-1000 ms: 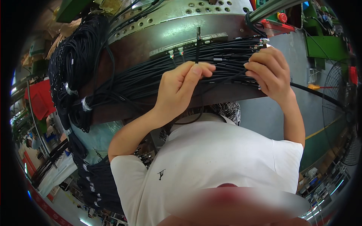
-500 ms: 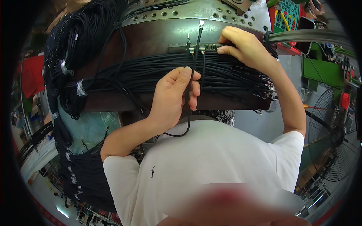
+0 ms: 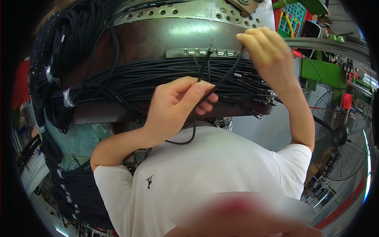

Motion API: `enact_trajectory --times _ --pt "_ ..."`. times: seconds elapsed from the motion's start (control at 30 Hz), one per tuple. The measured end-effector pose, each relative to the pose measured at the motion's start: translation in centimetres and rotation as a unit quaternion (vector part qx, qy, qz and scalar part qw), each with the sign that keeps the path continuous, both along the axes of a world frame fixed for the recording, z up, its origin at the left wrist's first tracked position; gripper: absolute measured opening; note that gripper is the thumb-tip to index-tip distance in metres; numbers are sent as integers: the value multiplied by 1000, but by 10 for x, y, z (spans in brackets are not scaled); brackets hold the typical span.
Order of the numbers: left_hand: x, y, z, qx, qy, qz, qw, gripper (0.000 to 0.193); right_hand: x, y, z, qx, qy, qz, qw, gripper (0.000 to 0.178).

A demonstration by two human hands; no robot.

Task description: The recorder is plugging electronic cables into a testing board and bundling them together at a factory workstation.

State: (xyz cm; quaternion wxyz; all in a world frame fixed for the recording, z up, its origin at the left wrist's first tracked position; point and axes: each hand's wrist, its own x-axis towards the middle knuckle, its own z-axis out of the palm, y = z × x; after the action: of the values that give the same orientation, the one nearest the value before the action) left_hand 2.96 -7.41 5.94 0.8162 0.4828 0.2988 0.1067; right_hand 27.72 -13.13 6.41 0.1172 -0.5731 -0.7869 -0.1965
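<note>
My left hand (image 3: 179,104) is closed in a pinch on black cables, in front of my chest. One black cable (image 3: 223,80) slants up and right from it to my right hand (image 3: 270,51), whose fingertips are closed around its upper end. That hand is blurred, and the cable's tip is hidden in its fingers. A second black cable (image 3: 205,65) rises from the left hand to a bare, pale tip. Behind them lies a narrow metal strip (image 3: 177,53) with small white connectors (image 3: 191,52) seated along it; thin cables run from some of these towards me.
A thick bundle of black cables (image 3: 146,75) lies across the brown table (image 3: 150,35). Coiled cables (image 3: 79,23) tied with clear wrap pile up at left. A perforated metal plate (image 3: 189,12) is at the back. A floor fan (image 3: 339,136) stands at right, near a green frame (image 3: 321,73).
My right hand has left the metal strip, moved up and taken the cable's upper end. That cable, upright before, now leans right. The whole view has shifted slightly.
</note>
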Motion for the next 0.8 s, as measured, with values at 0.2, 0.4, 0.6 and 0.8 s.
enact_trajectory --times 0.2,0.4,0.6,0.8 --pt "-6 8 2 71 -69 -16 995 38 -30 -10 -30 -74 363 -43 928 19" --pt "4 0 -11 -92 -69 -8 993 41 -34 -14 -52 -41 398 -84 913 21" --pt "14 -5 -11 -53 -52 -42 996 41 -38 -9 -41 -67 320 -80 942 18" --pt "20 -6 -4 -8 -38 -70 997 41 -42 -12 -42 -67 293 -104 948 13"
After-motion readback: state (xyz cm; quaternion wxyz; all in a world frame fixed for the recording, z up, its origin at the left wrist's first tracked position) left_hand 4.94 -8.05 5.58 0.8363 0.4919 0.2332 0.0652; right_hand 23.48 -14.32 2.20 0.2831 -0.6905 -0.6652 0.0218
